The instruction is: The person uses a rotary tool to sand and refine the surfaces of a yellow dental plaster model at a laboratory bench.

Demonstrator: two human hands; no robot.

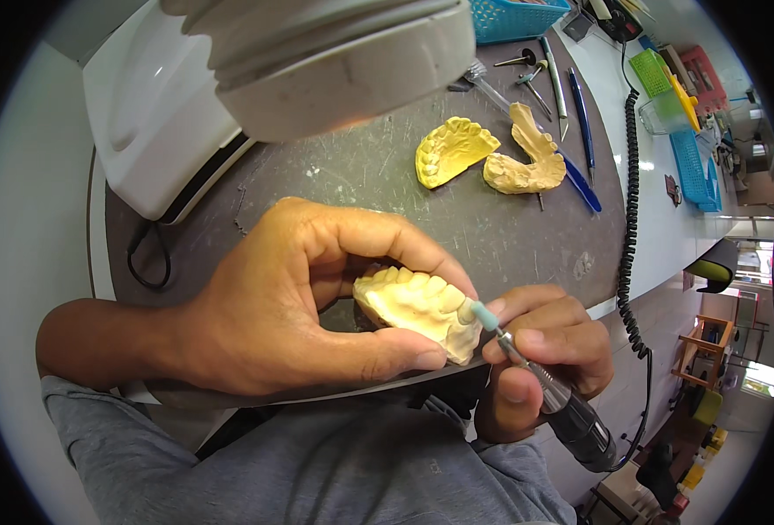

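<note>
My left hand (273, 302) is closed around a pale yellow plaster dental model (418, 306), fingers behind it and thumb along its near side. The row of teeth faces up and away from me. In my right hand (553, 350) is a black and silver rotary handpiece (571, 416), pinched near its front end. Its light green grinding bit (483, 316) is at the right end of the model, by a greyish tooth; whether it touches cannot be made out. The cord runs from the handpiece's rear end.
Beyond my hands lie a yellow dental cast (453, 150) and a tan horseshoe-shaped cast (527, 162) on the dark work mat (334, 184). A blue pen (582, 122), a knife (555, 83) and loose burs lie behind. A white suction nozzle (343, 70) overhangs; a white machine (160, 105) stands left. A coiled black cord (629, 219) hangs right.
</note>
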